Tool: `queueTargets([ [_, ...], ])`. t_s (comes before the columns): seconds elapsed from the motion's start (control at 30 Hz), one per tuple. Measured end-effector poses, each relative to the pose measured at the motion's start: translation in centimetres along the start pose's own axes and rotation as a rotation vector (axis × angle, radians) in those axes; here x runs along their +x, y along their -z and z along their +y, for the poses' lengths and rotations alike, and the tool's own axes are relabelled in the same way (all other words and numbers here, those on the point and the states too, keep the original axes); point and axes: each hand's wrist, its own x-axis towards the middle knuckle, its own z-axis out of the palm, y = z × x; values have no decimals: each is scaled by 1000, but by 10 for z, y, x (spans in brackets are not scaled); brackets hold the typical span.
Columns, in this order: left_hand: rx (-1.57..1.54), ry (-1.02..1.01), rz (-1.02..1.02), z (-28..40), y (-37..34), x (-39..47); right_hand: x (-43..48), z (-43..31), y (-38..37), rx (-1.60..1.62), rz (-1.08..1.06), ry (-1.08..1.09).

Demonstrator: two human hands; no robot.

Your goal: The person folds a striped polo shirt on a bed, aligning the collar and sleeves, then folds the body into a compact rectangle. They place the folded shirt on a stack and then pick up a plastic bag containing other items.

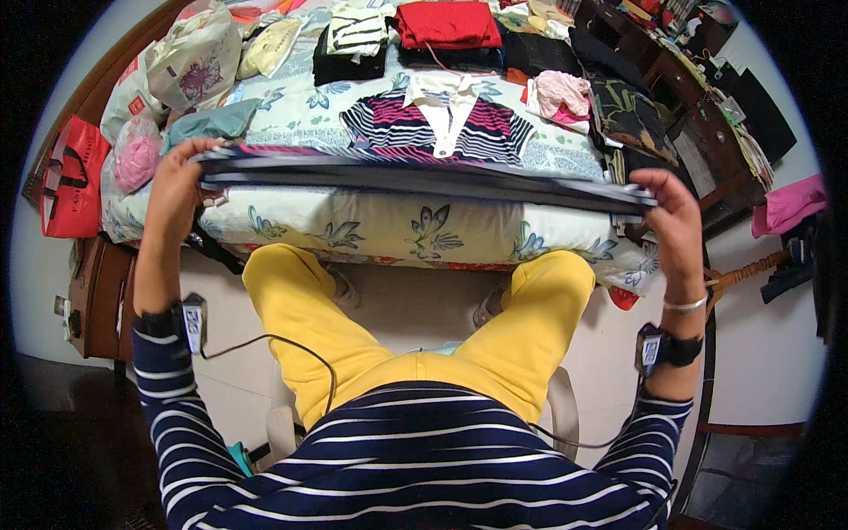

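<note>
Between my left hand [182,182] and my right hand [676,212] a long dark grey and striped garment part [424,179] is stretched, slightly blurred, above the near edge of the bed. Each hand pinches one end of it. Just beyond lies a striped shirt [397,119] in navy, pink and white, its white collar [440,106] spread open and facing up. The shirt's lower part runs behind the stretched cloth; whether the two are one garment, I cannot tell.
Folded clothes, among them a red one [447,25] and a striped white one [358,30], line the bed's far side. A pink garment [560,93] lies right of the shirt. Plastic bags [195,59] and a red bag [73,179] stand left. A wooden desk [702,132] stands right.
</note>
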Motion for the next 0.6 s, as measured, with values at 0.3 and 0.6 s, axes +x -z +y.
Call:
queueTargets([
  [0.3,467,-402,43,132,33,133,131,-77,71,-667,311,410],
  [0.6,457,-730,303,249,12,125,192,-138,165,-531,317,638],
])
